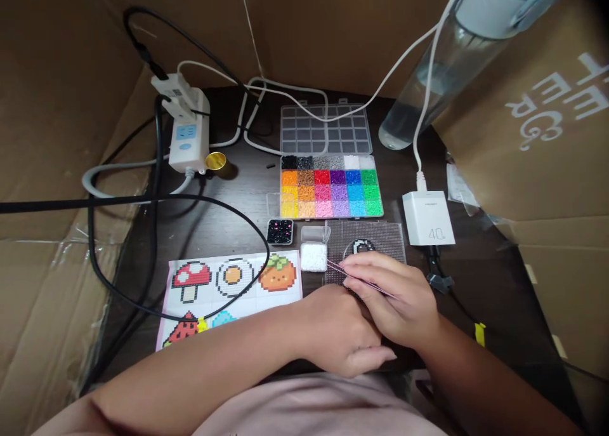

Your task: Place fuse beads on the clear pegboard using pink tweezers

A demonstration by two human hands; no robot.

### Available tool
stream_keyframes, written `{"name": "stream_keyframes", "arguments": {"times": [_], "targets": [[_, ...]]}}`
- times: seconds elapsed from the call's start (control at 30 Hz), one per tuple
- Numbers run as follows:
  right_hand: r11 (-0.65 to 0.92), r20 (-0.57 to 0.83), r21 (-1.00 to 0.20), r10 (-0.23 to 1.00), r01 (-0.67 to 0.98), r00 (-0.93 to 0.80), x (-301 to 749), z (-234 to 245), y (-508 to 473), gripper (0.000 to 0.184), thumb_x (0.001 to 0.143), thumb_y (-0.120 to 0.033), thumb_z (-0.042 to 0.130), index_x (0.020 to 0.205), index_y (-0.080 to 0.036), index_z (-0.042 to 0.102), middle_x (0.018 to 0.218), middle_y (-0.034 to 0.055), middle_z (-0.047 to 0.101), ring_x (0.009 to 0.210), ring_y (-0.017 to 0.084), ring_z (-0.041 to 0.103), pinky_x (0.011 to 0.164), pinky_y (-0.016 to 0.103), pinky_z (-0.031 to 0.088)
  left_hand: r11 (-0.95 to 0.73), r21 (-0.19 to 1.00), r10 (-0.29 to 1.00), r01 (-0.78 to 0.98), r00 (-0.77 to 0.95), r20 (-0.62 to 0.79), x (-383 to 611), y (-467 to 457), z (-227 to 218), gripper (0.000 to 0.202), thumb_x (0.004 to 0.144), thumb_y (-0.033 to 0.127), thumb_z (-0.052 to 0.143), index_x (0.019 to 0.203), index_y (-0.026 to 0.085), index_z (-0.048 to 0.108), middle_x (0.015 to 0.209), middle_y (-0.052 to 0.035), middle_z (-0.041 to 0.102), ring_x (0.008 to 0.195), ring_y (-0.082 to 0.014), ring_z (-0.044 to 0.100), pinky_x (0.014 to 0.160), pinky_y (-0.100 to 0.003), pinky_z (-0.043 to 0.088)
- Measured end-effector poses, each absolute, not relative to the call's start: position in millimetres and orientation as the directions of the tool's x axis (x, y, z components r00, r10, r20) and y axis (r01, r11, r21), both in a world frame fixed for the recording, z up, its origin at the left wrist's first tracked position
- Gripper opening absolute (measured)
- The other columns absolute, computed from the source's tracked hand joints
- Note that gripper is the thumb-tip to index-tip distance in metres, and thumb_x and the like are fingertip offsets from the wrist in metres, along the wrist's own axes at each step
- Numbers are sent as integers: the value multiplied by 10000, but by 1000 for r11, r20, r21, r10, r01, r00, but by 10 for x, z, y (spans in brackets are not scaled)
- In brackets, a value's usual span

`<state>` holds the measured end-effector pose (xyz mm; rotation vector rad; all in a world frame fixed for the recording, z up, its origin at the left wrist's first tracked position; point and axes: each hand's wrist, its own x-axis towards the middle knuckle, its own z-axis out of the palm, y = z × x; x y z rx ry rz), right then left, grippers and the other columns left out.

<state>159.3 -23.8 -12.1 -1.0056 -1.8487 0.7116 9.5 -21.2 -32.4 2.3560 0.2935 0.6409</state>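
My right hand (394, 290) pinches a pair of thin tweezers (337, 268). Their tips point left, at the edge of a small open box of white beads (314, 257). Under and beside that hand lies a clear pegboard (390, 233), bearing a partly covered ring of black, grey and white beads (362, 245). My left hand (340, 331) rests in front of the board, against the right hand, with its fingers curled under and mostly hidden and its thumb outward. A small box of black beads with a few pink ones (280, 231) stands left of the board.
Behind sits an open bead case (331, 186) with many colours. A pattern sheet (209, 309) lies left, crossed by a black cable (223, 207). Around are a power strip (189, 138), a gold cap (216, 162), a white charger (429, 218), a water bottle (419, 93) and cardboard walls (333, 36).
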Motion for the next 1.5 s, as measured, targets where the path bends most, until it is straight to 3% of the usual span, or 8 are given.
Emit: {"name": "stream_keyframes", "arguments": {"times": [0.17, 0.37, 0.77, 1.5], "targets": [[473, 395, -788, 880, 395, -264, 1587, -112, -196, 175, 874, -96, 601, 943, -168, 744, 917, 100, 766, 832, 187, 745, 737, 288, 640, -714, 686, 408, 137, 878, 250, 97, -218, -303, 385, 864, 355, 629, 508, 206, 620, 510, 12, 623, 494, -136, 540, 503, -311, 396], [415, 335, -819, 907, 397, -257, 1605, -104, -161, 160, 873, -130, 625, 925, -186, 765, 907, 74, 778, 835, 183, 752, 747, 276, 640, -690, 710, 414, 140, 881, 230, 110, -204, -281, 401, 877, 352, 622, 509, 193, 615, 547, 7, 649, 516, -139, 563, 508, -301, 389], [446, 352, -801, 890, 399, -288, 1619, -132, -157, 124, 851, -81, 643, 880, -120, 758, 890, 103, 772, 840, 161, 748, 788, 227, 617, -684, 698, 371, 211, 925, 84, 119, -181, -206, 407, 908, 377, 577, 550, 199, 655, 574, 13, 671, 542, -148, 592, 525, -309, 405], [472, 367, -778, 877, 416, -310, 1616, -126, -138, 124, 849, -82, 639, 832, -127, 754, 847, 93, 779, 827, 161, 755, 775, 213, 620, -707, 671, 405, 224, 906, 125, 124, -201, -231, 388, 896, 386, 598, 563, 201, 671, 560, 7, 662, 520, -151, 574, 508, -319, 381]]}}
